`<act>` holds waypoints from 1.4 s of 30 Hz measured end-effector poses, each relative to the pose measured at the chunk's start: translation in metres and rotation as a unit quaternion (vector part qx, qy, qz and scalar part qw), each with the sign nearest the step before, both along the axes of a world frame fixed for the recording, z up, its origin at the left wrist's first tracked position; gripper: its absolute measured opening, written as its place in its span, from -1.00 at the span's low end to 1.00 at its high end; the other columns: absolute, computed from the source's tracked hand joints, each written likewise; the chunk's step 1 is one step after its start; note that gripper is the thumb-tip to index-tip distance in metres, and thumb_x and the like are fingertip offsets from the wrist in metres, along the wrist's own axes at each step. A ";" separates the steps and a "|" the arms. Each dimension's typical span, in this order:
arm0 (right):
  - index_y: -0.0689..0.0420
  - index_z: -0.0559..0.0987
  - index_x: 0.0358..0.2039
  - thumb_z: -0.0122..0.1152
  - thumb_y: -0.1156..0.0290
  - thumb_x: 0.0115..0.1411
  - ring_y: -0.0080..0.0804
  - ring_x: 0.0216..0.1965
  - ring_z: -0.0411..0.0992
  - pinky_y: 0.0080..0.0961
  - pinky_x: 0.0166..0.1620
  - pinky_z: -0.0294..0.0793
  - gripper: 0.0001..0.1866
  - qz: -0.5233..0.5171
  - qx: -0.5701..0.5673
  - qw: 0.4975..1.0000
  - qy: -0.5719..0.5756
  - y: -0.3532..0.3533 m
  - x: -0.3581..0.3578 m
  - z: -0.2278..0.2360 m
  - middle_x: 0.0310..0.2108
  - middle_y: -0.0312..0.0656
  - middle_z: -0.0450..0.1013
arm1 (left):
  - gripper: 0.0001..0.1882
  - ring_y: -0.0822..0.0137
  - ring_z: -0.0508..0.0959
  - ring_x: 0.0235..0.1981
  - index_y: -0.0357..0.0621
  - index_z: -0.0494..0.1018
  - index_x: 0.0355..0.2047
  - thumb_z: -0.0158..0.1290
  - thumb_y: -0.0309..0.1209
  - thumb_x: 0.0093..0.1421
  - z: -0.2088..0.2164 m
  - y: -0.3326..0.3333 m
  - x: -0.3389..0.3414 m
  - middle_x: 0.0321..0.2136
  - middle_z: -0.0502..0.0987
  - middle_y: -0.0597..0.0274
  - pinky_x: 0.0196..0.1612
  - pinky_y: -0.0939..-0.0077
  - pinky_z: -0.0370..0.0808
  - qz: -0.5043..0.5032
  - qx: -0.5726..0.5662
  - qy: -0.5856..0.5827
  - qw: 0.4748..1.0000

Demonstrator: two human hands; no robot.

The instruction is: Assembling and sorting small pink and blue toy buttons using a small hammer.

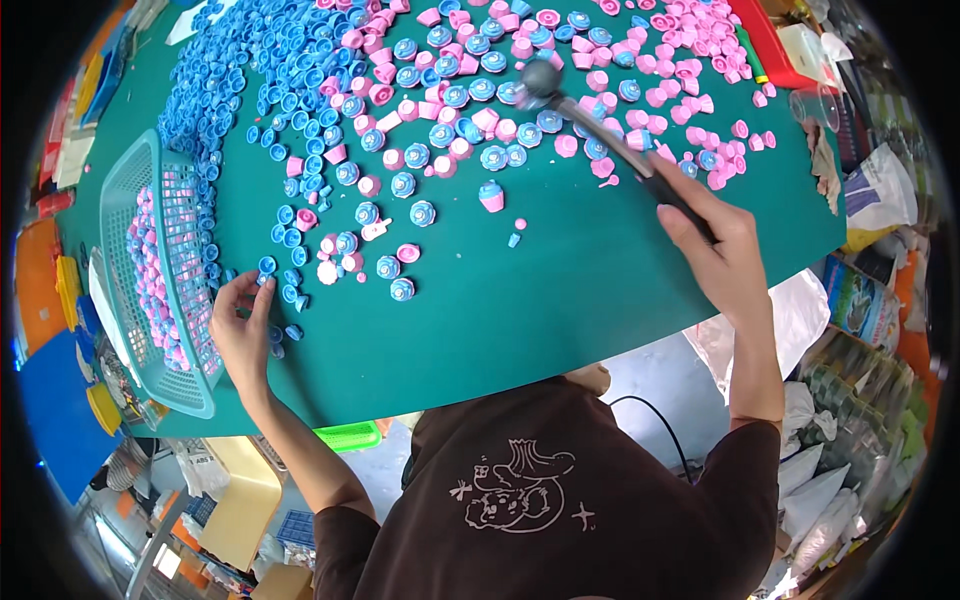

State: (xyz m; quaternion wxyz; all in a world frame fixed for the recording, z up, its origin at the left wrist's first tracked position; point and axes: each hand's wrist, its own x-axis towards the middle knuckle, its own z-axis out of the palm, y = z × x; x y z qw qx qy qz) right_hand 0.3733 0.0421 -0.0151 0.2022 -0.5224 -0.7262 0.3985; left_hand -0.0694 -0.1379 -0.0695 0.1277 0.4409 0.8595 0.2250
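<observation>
My left hand (237, 325) pinches a small blue plastic cap (266, 265) between thumb and fingers, near several loose blue caps (291, 237) at the table's left. In my right hand (720, 250), closed round the dark handle, is a mallet (610, 138). Its dark rounded head, slightly blurred, is raised over the spread of toy pieces. A toy cupcake (491, 196) with a blue swirl top and pink cup lies by itself near the middle. More blue-topped cupcakes (423, 213) are scattered to its left and beyond it.
A light-blue plastic basket (150, 255) with pink and blue pieces stands at the left edge of the green table (450, 350). A heap of blue caps (215, 90) lies far left, pink cups (700, 40) far right. A red tray (765, 45) sits at the far right edge.
</observation>
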 end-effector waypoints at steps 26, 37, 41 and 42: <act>0.09 0.49 0.13 0.18 0.39 0.25 -0.69 -0.53 0.22 -0.71 -0.45 0.26 -0.58 -0.016 -0.005 1.000 -0.012 0.009 0.004 -0.003 -0.33 -0.29 0.53 | -0.76 0.20 0.49 -0.30 -0.11 0.54 -0.27 0.24 -0.35 0.03 0.007 0.186 0.152 -0.48 0.55 0.25 -0.18 0.29 0.41 -0.439 0.173 -0.031 0.881; 0.13 0.48 0.13 0.22 0.33 0.23 -0.65 -0.44 0.30 -0.68 -0.35 0.35 -0.55 -0.007 0.002 1.000 -0.004 0.017 0.010 -0.010 -0.22 -0.24 0.57 | -0.76 0.17 0.46 -0.23 -0.13 0.59 -0.32 0.29 -0.37 -0.03 0.008 0.215 0.147 -0.30 0.52 0.21 -0.16 0.31 0.42 -0.423 0.204 0.030 0.882; 0.09 0.48 0.13 0.21 0.35 0.23 -0.59 -0.38 0.44 -0.61 -0.26 0.44 -0.57 -0.001 -0.002 1.000 0.006 0.014 0.008 -0.012 -0.21 -0.11 0.57 | -0.76 0.17 0.45 -0.21 -0.10 0.61 -0.34 0.30 -0.35 -0.05 0.002 0.223 0.149 -0.30 0.49 0.24 -0.15 0.30 0.42 -0.423 0.198 0.052 0.883; 0.03 0.49 0.12 0.21 0.38 0.22 -0.55 -0.42 0.47 -0.56 -0.28 0.46 -0.57 0.000 -0.001 1.000 0.006 0.014 0.008 -0.012 -0.28 -0.03 0.57 | -0.76 0.17 0.45 -0.21 -0.10 0.61 -0.34 0.30 -0.35 -0.05 0.001 0.223 0.149 -0.30 0.49 0.24 -0.15 0.30 0.42 -0.423 0.198 0.052 0.882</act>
